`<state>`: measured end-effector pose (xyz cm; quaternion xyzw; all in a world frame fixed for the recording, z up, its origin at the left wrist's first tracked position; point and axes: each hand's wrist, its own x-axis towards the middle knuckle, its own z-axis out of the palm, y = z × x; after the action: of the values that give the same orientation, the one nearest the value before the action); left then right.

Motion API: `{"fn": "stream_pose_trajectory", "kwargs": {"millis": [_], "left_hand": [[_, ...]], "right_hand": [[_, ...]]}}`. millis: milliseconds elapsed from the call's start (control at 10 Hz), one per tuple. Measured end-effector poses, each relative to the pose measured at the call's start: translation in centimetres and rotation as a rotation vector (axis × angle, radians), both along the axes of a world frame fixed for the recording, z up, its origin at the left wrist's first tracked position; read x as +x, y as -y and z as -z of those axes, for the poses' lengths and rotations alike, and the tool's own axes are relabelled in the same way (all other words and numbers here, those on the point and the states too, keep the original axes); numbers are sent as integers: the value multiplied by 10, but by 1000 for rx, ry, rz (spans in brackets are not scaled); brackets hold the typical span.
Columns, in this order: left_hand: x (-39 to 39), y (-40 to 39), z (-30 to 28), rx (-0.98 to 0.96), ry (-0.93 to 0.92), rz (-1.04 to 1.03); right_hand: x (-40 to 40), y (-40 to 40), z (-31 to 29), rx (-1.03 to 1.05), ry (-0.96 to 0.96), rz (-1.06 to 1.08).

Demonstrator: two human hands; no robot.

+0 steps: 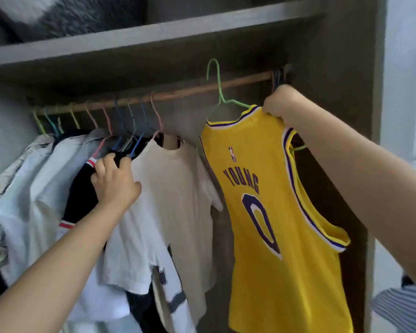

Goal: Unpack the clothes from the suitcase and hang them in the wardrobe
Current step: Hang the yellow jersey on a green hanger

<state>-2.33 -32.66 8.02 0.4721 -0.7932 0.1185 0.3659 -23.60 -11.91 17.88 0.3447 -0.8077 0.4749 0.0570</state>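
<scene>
Grey wardrobe (pixel 334 56) with wooden rail (pixel 190 91), yellow sleeveless jersey (pixel 274 212) reading "YOUNG 0" with NBA logo hanging lengthwise downward on green wire hanger (pixel 217 92), right hand (pixel 277 102) pinching its shoulder, left hand (pixel 113 181) gripping dark hung garment (pixel 82 188) beside cream T-shirt (pixel 173 188).

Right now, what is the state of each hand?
Left hand: fingers curled on the dark garment among the hung clothes.
Right hand: holding the yellow jersey by its shoulder, on the green hanger.

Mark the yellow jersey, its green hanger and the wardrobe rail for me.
yellow jersey (pixel 269 188): head view, back panel near the lettering.
green hanger (pixel 217 80): head view, hook's straight shank.
wardrobe rail (pixel 245 81): head view, bare stretch right of the hook.
</scene>
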Motion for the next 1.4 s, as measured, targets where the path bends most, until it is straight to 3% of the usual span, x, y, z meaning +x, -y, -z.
{"fn": "stream_pose_trajectory", "kwargs": {"millis": [100, 300, 400, 700, 1000, 1200, 1400], "left_hand": [[11, 10, -7, 182, 73, 22], [42, 11, -10, 130, 322, -9], [52, 13, -11, 178, 361, 37], [31, 11, -9, 200, 263, 116], [10, 13, -15, 161, 230, 150], [26, 23, 0, 136, 179, 112], [72, 13, 29, 133, 12, -36]], "right_hand": [[25, 26, -3, -147, 172, -126], [59, 96, 21, -138, 83, -166], [63, 121, 21, -116, 52, -181], [71, 164, 40, 111, -16, -246], [87, 158, 40, 139, -156, -370], [100, 153, 63, 292, -403, -354], [139, 152, 100, 221, -768, -462]]}}
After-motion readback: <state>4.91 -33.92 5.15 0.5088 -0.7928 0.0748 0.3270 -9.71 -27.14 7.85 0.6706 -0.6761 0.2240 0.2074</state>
